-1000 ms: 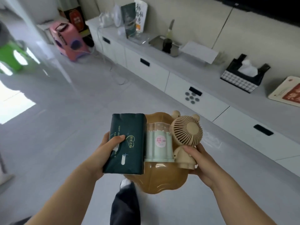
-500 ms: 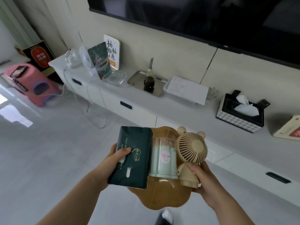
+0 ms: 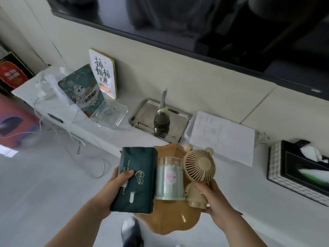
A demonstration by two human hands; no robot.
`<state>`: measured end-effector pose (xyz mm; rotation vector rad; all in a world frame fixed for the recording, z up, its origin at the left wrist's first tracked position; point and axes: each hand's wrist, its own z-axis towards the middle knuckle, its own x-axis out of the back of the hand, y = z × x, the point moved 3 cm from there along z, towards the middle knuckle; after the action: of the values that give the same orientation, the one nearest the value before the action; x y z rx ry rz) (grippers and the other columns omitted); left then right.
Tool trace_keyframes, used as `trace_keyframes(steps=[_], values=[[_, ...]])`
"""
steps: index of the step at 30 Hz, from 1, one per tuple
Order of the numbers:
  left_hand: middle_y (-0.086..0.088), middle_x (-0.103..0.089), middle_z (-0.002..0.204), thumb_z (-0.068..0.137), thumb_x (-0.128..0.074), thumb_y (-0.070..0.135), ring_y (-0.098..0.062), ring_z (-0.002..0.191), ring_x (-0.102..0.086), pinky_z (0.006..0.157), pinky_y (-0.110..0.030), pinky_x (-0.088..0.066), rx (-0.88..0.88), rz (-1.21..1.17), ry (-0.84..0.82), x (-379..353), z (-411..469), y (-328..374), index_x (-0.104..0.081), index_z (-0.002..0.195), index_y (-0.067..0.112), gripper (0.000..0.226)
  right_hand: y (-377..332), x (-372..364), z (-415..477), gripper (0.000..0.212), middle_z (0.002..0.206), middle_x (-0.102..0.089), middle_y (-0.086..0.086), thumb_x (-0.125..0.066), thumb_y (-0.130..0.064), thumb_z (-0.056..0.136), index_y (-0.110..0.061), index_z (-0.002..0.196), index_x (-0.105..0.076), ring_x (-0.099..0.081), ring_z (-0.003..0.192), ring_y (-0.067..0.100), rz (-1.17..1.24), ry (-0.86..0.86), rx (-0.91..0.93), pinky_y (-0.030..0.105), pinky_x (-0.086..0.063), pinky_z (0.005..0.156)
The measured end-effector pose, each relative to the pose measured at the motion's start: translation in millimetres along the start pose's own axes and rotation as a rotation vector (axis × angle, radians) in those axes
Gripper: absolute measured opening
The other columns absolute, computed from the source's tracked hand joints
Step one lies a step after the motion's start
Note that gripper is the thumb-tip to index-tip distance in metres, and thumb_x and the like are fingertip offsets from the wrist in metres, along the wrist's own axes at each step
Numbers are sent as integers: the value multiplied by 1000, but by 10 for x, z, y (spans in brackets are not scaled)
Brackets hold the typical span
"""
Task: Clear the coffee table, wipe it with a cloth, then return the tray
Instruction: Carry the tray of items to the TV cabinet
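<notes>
I carry an amber, lobed tray (image 3: 170,221) in front of me, level, above the floor near a long white cabinet. On it lie a dark green tissue pack (image 3: 140,164), a clear-topped mint green cotton swab jar (image 3: 169,182) and a beige bear-shaped mini fan (image 3: 199,166). My left hand (image 3: 115,182) grips the tray's left edge with the thumb pressed on the tissue pack. My right hand (image 3: 211,198) grips the right edge with the thumb against the fan's base. The coffee table and any cloth are out of view.
The white cabinet top (image 3: 240,184) runs along the wall under a dark TV (image 3: 195,24). On it stand a metal tray (image 3: 142,114) with a dark bottle (image 3: 161,122), a glass dish (image 3: 110,113), papers (image 3: 222,136), a tissue box (image 3: 299,168) and two upright cards. My foot (image 3: 131,232) shows below.
I have walked closer to the cabinet and my view has turned toward the wall; the cabinet top now lies just beyond the tray. Both hands keep the same grip.
</notes>
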<state>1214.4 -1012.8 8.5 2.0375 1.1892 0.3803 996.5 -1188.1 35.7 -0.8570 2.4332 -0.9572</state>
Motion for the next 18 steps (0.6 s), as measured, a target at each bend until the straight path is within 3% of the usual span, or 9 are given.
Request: trace_keyframes(steps=[4, 7, 9, 13, 18], values=[[-11, -61, 68, 83, -51, 2, -22, 47, -64, 35, -18, -47, 21, 91, -36, 78, 805, 368, -45, 114, 5, 32, -85, -283, 760, 31, 110, -59, -1, -55, -25, 86, -31, 114, -45, -61, 94, 18, 50, 36, -26, 39, -53, 76], [-8, -73, 77, 64, -71, 17, -22, 64, -71, 49, -28, -55, 140, 119, -194, 156, 1194, 564, -51, 104, 26, 45, -51, -514, 1246, 24, 106, -61, -2, -56, -21, 86, -34, 105, -49, -62, 91, 16, 121, 69, -63, 36, -54, 68], [-8, -70, 90, 58, -72, 23, -22, 70, -71, 54, -30, -55, 182, 153, -237, 246, 1433, 642, -50, 99, 34, 48, 3, -650, 1499, 24, 105, -62, -3, -57, -22, 84, -35, 104, -51, -65, 87, 15, 142, 98, -71, 32, -54, 63], [-9, -65, 100, 60, -62, 35, -23, 79, -67, 58, -29, -54, 200, 182, -250, 315, 1800, 655, -44, 108, 32, 51, 121, -789, 1772, 30, 103, -63, -6, -60, -23, 82, -38, 106, -51, -68, 70, 0, 158, 144, -85, 23, -55, 52], [-9, -63, 102, 66, -71, 27, -23, 80, -67, 57, -29, -54, 232, 183, -280, 287, 1950, 532, -41, 113, 32, 56, 166, -759, 1851, 31, 104, -62, -6, -60, -20, 82, -40, 104, -51, -66, 80, 8, 160, 210, -80, 26, -55, 55]])
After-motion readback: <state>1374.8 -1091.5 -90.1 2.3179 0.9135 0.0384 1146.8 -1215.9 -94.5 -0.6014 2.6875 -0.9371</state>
